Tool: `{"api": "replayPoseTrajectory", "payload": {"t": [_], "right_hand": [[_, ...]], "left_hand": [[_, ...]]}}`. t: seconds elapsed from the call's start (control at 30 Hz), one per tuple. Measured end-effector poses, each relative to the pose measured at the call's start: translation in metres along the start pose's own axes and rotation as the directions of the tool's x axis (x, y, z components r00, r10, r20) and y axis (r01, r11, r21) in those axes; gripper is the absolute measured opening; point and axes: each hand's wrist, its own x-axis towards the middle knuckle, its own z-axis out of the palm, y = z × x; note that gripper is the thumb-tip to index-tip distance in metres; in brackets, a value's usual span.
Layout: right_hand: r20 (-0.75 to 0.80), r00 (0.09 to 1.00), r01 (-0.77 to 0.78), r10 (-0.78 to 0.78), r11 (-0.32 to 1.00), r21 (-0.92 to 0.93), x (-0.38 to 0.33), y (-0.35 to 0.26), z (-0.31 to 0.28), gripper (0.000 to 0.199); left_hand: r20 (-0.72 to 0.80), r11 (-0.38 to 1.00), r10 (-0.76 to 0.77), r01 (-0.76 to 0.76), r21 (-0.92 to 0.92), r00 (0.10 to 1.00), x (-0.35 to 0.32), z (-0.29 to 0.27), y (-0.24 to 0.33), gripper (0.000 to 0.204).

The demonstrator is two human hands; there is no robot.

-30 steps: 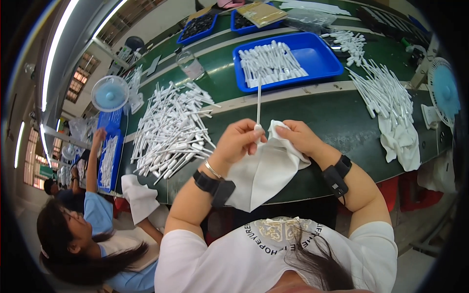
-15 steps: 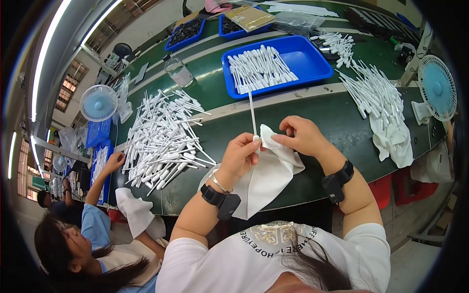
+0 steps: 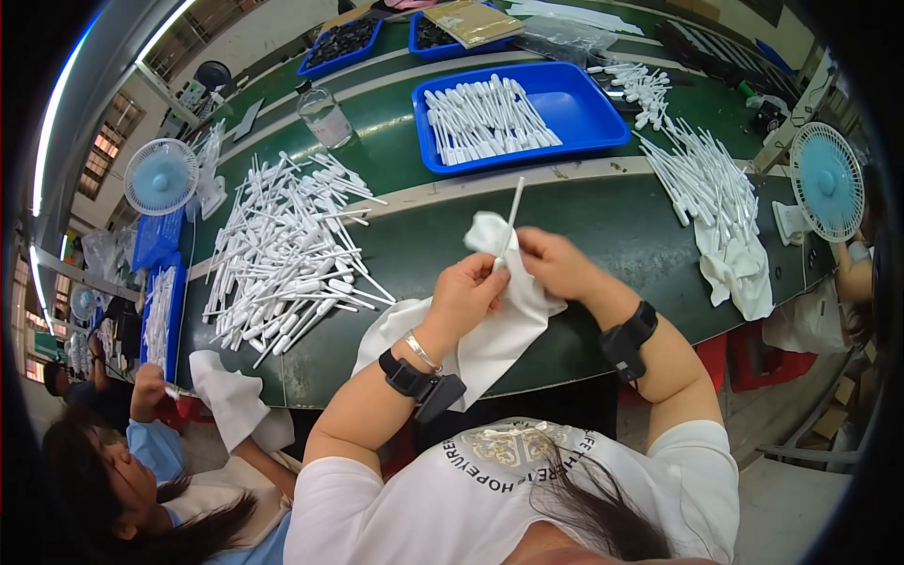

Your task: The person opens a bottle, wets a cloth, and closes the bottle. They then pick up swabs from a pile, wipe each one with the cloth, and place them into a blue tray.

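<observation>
Pinched in my left hand (image 3: 468, 294) is the lower end of a slim white plastic stick (image 3: 516, 202), whose thin end points up and slightly right. A white cloth (image 3: 504, 330) drapes beneath both hands, and a folded part of it stands up beside the stick. My right hand (image 3: 557, 262) is closed on the cloth against the stick, its fingertips partly hidden and slightly blurred. To the left lies a large loose pile of similar white sticks (image 3: 282, 254) with thick bulb ends. Ahead, a blue tray (image 3: 589, 108) holds a neat row of them.
More sticks (image 3: 702, 174) lie at right, with a white cloth (image 3: 734, 273) by them. A bottle (image 3: 325, 118), small fans (image 3: 162, 177) (image 3: 827, 184) and blue trays of black parts (image 3: 339, 52) stand around. At left sits a co-worker (image 3: 160, 471) with a cloth.
The cloth has been brought up around the stick, which now leans right. My right hand has closed in beside my left. The co-worker's raised hand has moved away from the pile.
</observation>
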Motion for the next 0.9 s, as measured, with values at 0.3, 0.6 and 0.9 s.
{"api": "replayPoseTrajectory", "payload": {"t": [0.3,0.6,0.9], "right_hand": [[-0.007,0.998,-0.065,0.066,0.995,0.079,-0.012,-0.003,0.016,0.024],[-0.242,0.966,0.11,0.087,0.712,0.693,0.0,-0.014,-0.006,0.025],[0.201,0.959,-0.266,0.199,0.878,0.398,-0.015,-0.021,0.008,0.025]], "left_hand": [[0.128,0.904,0.15,-0.189,0.384,0.98,-0.005,0.003,0.0,0.014],[0.234,0.987,-0.105,0.131,-0.096,0.966,-0.003,-0.002,0.007,0.018],[0.497,0.745,-0.116,0.406,-0.529,0.86,0.005,-0.007,-0.01,0.023]]}}
